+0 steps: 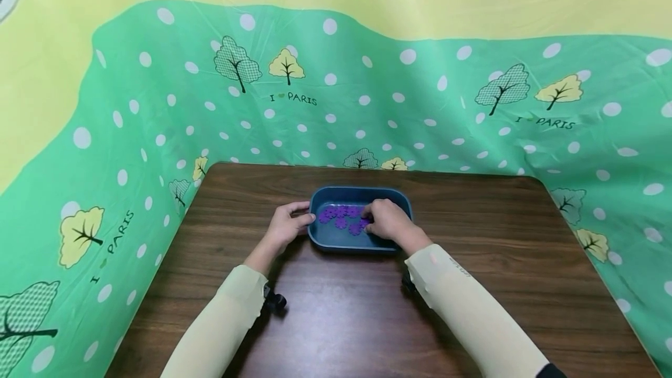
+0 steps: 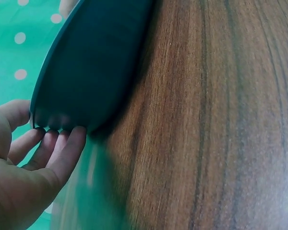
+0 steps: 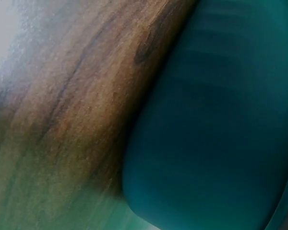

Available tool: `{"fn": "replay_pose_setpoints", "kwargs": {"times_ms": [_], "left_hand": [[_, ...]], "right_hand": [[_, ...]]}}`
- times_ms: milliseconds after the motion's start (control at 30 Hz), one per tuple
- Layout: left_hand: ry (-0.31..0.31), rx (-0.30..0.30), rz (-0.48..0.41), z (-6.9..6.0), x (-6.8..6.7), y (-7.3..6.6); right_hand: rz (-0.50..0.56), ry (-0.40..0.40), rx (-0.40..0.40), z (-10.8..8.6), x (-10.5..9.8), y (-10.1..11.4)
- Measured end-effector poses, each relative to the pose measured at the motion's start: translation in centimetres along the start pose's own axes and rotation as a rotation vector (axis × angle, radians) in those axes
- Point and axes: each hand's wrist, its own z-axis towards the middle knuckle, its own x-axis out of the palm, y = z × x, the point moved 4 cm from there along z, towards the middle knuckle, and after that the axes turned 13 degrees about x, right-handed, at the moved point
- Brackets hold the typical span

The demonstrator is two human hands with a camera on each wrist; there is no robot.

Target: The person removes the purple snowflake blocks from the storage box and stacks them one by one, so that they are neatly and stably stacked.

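A dark blue rectangular tray (image 1: 362, 248) with rounded corners sits on the table. Several flat purple snowflake-shaped discs (image 1: 341, 212) lie grouped on its floor, mostly toward the left and middle. My left hand (image 1: 284, 227) holds the tray's left end, the thumb at the rim and the fingertips (image 2: 78, 135) against the outer wall. Inside the right half of the tray, my right hand (image 1: 387, 219) has thumb and forefinger pinched around a purple disc, partly hidden by the fingers. Only the tray's outer wall (image 3: 216, 129) shows in the right wrist view; that hand is out of sight there.
The brown wood-grain table (image 1: 346, 319) extends around the tray on all sides. A green and yellow printed cloth (image 1: 367, 98) with dots and trees hangs behind and beside the table. Small black devices (image 1: 275, 301) sit at the wrists under pale sleeves.
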Motion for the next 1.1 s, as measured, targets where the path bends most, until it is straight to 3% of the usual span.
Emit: {"fn": "replay_pose_setpoints", "kwargs": {"times_ms": [300, 700, 833, 1100], "left_hand": [[-0.002, -0.013, -0.007, -0.09, 0.06, 0.13], [-0.003, -0.009, -0.011, 0.03, 0.09, -0.06], [-0.007, -0.011, -0.012, 0.02, 0.12, -0.09], [-0.02, -0.012, -0.015, -0.15, 0.09, -0.14]], "right_hand": [[0.036, 0.03, 0.023, 0.33, 0.3, 0.03], [-0.008, 0.063, 0.029, 0.74, -0.03, 0.33], [-0.01, 0.053, 0.026, 0.83, -0.07, 0.11], [0.013, -0.009, -0.053, 0.07, -0.11, -0.49]]}}
